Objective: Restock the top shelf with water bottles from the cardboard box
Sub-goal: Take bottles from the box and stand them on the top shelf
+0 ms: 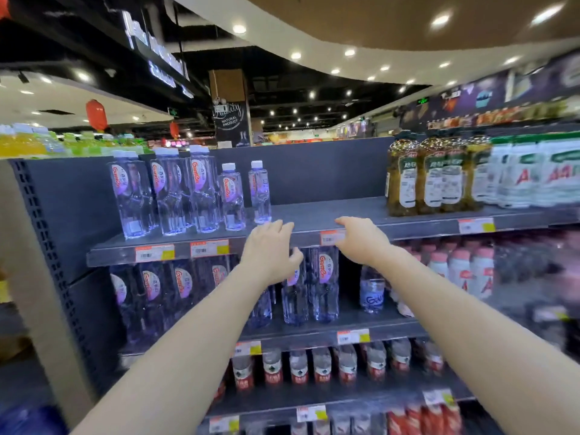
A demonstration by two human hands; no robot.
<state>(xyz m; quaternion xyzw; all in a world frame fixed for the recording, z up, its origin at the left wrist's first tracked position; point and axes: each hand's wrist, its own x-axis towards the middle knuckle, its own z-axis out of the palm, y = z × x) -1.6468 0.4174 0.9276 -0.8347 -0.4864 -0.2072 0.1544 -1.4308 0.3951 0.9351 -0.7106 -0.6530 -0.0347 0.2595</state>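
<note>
Several clear water bottles (201, 189) with white caps and pink-purple labels stand upright on the left part of the grey top shelf (326, 215). The smallest one (260, 191) stands furthest right. My left hand (270, 252) hovers at the shelf's front edge, just below and right of that small bottle, fingers spread, holding nothing. My right hand (361, 240) is also at the front edge, over a price tag (331, 237), fingers loosely apart and empty. The cardboard box is not in view.
Brown-green bottles (436, 175) and white-green packs (533, 174) fill the top shelf's right end. More water bottles (310, 287) stand on the second shelf, with red-labelled bottles (323, 365) below. A perforated grey side panel (47, 246) closes the shelving's left.
</note>
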